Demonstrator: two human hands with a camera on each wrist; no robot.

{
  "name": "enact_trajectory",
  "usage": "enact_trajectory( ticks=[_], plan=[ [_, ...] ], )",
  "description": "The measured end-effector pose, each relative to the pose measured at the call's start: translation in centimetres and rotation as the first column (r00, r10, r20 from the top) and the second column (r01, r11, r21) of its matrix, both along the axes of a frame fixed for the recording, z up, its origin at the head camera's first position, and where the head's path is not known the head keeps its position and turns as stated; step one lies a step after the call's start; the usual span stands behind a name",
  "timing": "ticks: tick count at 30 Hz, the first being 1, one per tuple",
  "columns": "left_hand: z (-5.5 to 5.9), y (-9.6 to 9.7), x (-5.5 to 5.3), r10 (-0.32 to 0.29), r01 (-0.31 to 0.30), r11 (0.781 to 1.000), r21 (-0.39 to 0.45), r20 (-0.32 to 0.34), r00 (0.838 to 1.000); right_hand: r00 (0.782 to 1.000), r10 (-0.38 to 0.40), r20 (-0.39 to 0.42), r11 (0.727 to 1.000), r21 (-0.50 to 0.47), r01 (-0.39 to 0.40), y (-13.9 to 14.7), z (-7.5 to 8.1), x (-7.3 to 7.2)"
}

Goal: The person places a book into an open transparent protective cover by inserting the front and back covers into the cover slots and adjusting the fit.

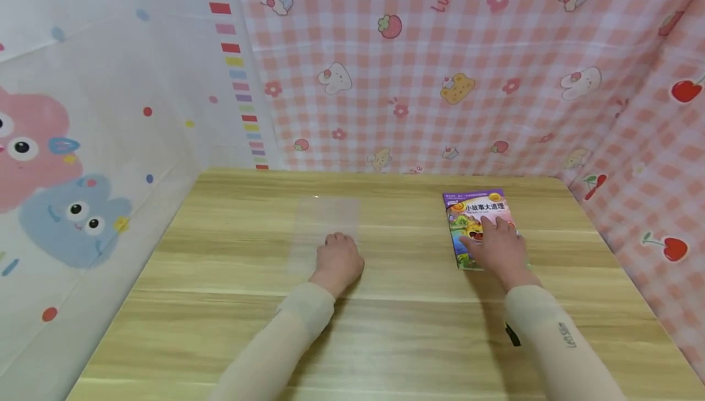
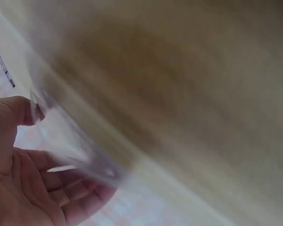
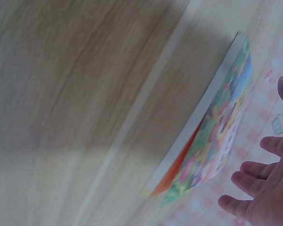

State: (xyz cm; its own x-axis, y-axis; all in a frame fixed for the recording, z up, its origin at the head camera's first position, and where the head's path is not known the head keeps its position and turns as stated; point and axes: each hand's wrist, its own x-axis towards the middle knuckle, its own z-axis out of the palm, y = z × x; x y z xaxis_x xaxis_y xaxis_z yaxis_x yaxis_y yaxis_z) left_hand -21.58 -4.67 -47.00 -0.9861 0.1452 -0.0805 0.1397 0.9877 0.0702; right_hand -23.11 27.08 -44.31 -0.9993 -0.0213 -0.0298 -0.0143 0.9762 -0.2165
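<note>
A transparent plastic bag (image 1: 325, 217) lies flat on the left half of the wood-grain table. My left hand (image 1: 338, 260) is at its near right part, and in the left wrist view the thumb and fingers (image 2: 85, 200) hold the clear film (image 2: 80, 146) between them. On the right lies a colorful children's book (image 1: 459, 220) with a purple top band and Chinese title. My right hand (image 1: 500, 251) is over its right side, fingers spread. In the right wrist view the book (image 3: 214, 136) has its cover slightly raised from the pages, the fingers (image 3: 247, 183) apart from it.
A small black object (image 1: 513, 335) shows partly from under the right sleeve on the table (image 1: 407, 327). Pink checked cloth (image 1: 418, 52) hangs behind the table and at the right; a white printed cloth (image 1: 138, 113) hangs along the left.
</note>
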Motion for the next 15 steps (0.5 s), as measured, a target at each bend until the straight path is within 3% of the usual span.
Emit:
enact_trajectory(
  ticks=[3, 6, 9, 11, 13, 14, 15],
  plan=[
    [0.5, -0.5, -0.2, -0.034, 0.034, 0.999, 0.030, 0.007, 0.999, 0.999, -0.019, 0.035, 0.999, -0.032, 0.020, 1.1, -0.2, -0.1],
    [1.3, -1.1, -0.2, -0.030, 0.028, 0.991, 0.132, 0.015, 0.999, 0.996, -0.056, 0.069, 0.996, -0.060, 0.060, 2.5, -0.7, 0.0],
    [2.5, -1.9, -0.1, 0.008, 0.003, 0.946, 0.323, -0.030, 1.000, 0.985, -0.123, 0.117, 0.986, -0.095, 0.135, 4.0, -1.1, 0.0],
    [3.5, -2.4, 0.1, 0.034, 0.009, 0.875, 0.484, -0.081, 0.996, 0.974, -0.156, 0.166, 0.977, -0.116, 0.177, 4.8, -1.3, 0.1],
    [4.4, -3.0, 0.3, 0.067, 0.034, 0.774, 0.633, -0.135, 0.989, 0.962, -0.173, 0.210, 0.970, -0.131, 0.203, 5.3, -1.3, 0.3],
    [4.8, -3.4, 0.5, 0.086, 0.039, 0.702, 0.711, -0.139, 0.987, 0.957, -0.176, 0.229, 0.968, -0.135, 0.210, 5.4, -1.2, 0.3],
    [5.2, -3.8, 0.5, 0.113, 0.034, 0.612, 0.790, -0.130, 0.985, 0.954, -0.178, 0.241, 0.967, -0.136, 0.214, 5.5, -1.2, 0.3]
  ],
)
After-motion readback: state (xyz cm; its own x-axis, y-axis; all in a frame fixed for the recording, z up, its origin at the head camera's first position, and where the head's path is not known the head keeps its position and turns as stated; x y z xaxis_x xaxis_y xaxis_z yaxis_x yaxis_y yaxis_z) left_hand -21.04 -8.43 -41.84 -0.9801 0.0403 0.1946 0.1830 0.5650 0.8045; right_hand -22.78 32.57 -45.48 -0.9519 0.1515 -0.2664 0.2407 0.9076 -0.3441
